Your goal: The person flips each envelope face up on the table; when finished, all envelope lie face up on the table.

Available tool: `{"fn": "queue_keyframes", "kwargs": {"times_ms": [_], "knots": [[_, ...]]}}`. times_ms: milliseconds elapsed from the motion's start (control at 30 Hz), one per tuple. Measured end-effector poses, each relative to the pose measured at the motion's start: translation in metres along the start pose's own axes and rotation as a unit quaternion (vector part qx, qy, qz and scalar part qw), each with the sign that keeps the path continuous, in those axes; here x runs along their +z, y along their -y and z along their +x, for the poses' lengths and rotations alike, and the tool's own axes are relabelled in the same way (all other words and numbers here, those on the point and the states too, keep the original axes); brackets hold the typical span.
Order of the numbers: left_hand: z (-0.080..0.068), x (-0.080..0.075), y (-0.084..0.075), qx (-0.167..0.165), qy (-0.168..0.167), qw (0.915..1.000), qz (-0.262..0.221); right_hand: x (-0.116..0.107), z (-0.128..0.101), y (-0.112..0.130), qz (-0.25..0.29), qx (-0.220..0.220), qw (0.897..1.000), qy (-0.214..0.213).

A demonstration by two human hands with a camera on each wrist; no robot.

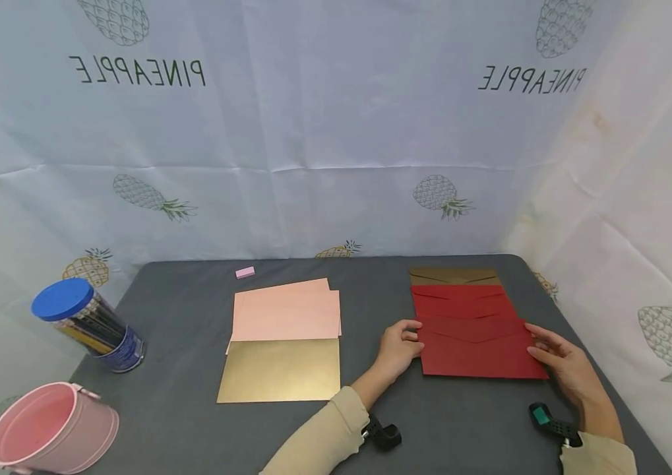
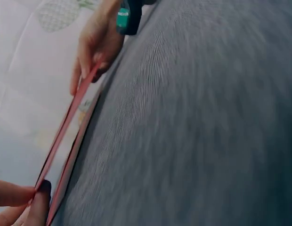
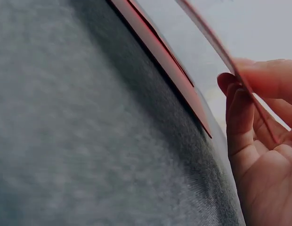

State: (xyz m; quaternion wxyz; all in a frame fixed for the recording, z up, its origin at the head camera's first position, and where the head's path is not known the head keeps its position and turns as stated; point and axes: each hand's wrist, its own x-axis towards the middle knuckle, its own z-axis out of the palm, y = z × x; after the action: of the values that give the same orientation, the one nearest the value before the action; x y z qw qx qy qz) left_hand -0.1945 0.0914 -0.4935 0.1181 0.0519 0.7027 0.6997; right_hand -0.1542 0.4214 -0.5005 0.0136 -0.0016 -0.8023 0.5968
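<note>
My left hand [image 1: 397, 346] and right hand [image 1: 567, 363] pinch the two short sides of a red envelope [image 1: 481, 356]. Both wrist views show this envelope raised off the table, with a gap below it. Beneath and behind it in the head view lie more red envelopes [image 1: 460, 300], overlapping one another. A brown-gold envelope [image 1: 454, 276] sits at the far end of that row. In the right wrist view, thumb and fingers [image 3: 240, 113] grip the envelope's edge. The left wrist view catches the left fingertips [image 2: 40, 202] at its opposite edge.
Left of the hands lie pink envelopes or sheets [image 1: 285, 315] and a gold one [image 1: 279, 371]. A small pink block [image 1: 244, 272] is at the table's back edge. On the left stand a blue-lidded jar of pencils [image 1: 89, 323] and a pink bucket [image 1: 53, 429].
</note>
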Motion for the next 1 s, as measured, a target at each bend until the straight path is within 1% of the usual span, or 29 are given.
{"fn": "queue_keyframes", "kwargs": {"times_ms": [133,267,367,500,667,833,1000], "knots": [[0.000,0.006,0.004,0.023,-0.025,0.9983,0.047,-0.001,0.001,-0.003,-0.016,0.013,1.000,-0.015],[0.000,0.008,0.009,0.038,-0.029,0.9973,0.057,0.000,0.000,-0.002,-0.074,0.023,0.996,-0.035],[0.001,0.008,0.010,0.054,-0.036,0.9957,0.066,0.000,-0.001,0.000,-0.117,0.018,0.992,-0.050],[0.000,0.009,0.011,0.063,-0.045,0.9930,0.089,0.002,-0.001,0.001,-0.146,0.008,0.987,-0.063],[-0.004,0.011,0.009,0.067,-0.056,0.9895,0.115,0.003,0.002,0.000,-0.170,0.008,0.983,-0.073],[-0.005,0.015,0.008,0.074,-0.072,0.9849,0.139,0.005,0.003,0.000,-0.183,0.015,0.979,-0.083],[-0.004,0.017,0.011,0.102,-0.080,0.9762,0.174,0.007,0.005,0.000,-0.189,0.005,0.977,-0.096]]}}
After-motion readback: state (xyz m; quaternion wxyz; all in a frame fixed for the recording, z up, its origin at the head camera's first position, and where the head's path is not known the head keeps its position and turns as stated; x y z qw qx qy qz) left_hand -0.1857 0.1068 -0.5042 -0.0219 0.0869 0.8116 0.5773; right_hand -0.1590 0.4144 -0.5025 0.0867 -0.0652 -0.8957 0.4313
